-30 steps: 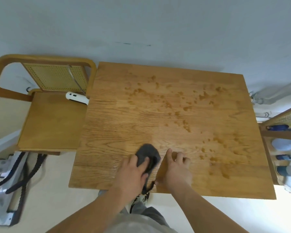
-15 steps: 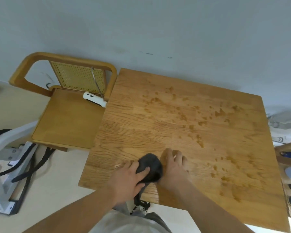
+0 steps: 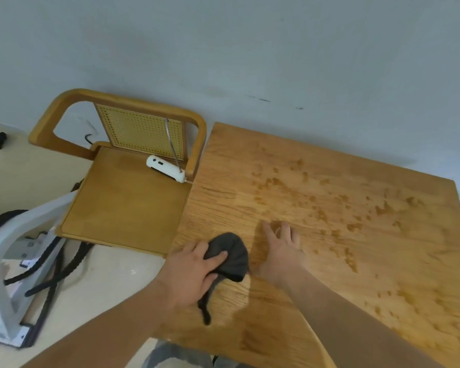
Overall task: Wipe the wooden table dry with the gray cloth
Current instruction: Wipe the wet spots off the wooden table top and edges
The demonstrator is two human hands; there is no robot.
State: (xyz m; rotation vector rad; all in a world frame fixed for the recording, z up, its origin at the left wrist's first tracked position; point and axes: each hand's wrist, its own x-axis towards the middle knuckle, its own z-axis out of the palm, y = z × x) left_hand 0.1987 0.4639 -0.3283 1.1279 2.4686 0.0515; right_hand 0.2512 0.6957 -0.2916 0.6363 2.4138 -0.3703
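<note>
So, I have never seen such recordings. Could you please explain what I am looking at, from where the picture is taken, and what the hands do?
There is no machine, only a person's bare hands. The camera sits on the person's head and looks forward and down, so both arms enter from below. The left hand holds a gray cloth against the wooden table. The right hand rests open on the table beside the cloth, holding nothing. Wet spots cover the far and right parts, not yet wiped. On the left stands a wooden chair with a white device on its seat.
</note>
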